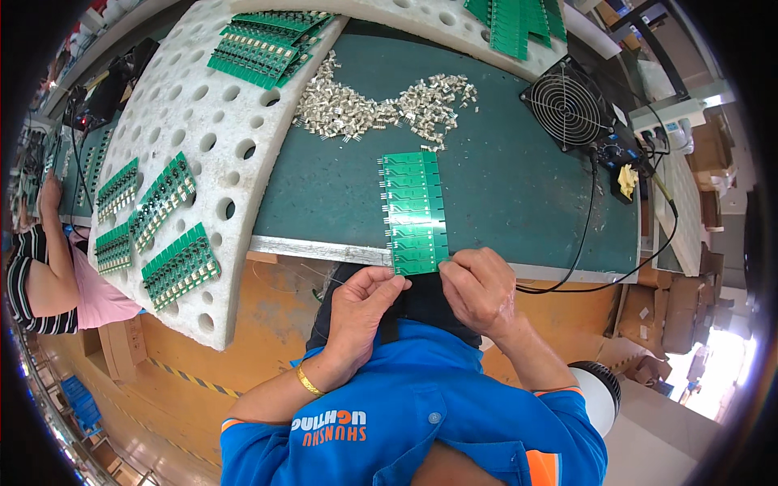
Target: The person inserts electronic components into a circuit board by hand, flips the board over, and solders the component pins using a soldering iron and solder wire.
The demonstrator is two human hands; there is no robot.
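A green circuit board panel (415, 212) stretches away from me over the front edge of the dark green worktable (324, 194). Small pins stick out along its left side, and notches run down its right side. My left hand (365, 300) pinches the panel's near left corner between thumb and fingers. At the near right corner, my right hand (478, 292) has its fingers closed on the same panel. Beyond the panel's far end lies a heap of small white connectors (344, 109), spread in two joined piles.
On the left, a white perforated foam sheet (178, 113) carries several populated boards (182, 267). Another foam sheet with green boards (510, 28) lies at the back. A black fan (567, 105) with cables (590, 219) stands at right. A co-worker's arm (53, 243) shows far left.
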